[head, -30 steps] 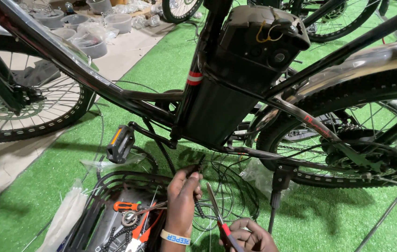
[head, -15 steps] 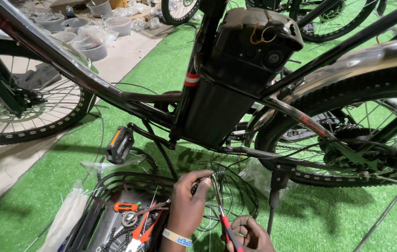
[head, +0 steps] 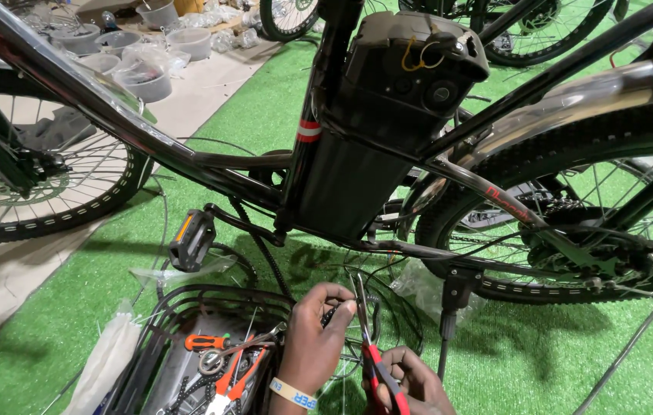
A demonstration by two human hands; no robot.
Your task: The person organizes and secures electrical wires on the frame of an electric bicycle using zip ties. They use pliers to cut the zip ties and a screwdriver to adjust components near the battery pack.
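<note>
Red-handled cutters (head: pixel 376 357): slim tool, dark metal jaws pointing up toward the bicycle frame, red grips low at the frame's bottom edge, held in the right hand (head: pixel 411 384). Black cable bundle (head: pixel 334 313): thin wires gathered just below the bottom bracket, pinched between the left hand's (head: pixel 315 338) fingers. The cutter tip sits just beside the pinched wires; contact cannot be confirmed.

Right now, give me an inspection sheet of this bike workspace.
Surface: green artificial turf, pale floor sheet at left.
Job's things: red-handled cutters pointed at thin black cables under the black electric bicycle frame.
Clutter: black wire basket holding orange-handled screwdriver and orange pliers; clear plastic bags.
Grippers: left hand pinches the cables; right hand holds the cutters.
Cables: several loose black loops.
Surroundings: grey plastic tubs, other bicycle wheels.
</note>
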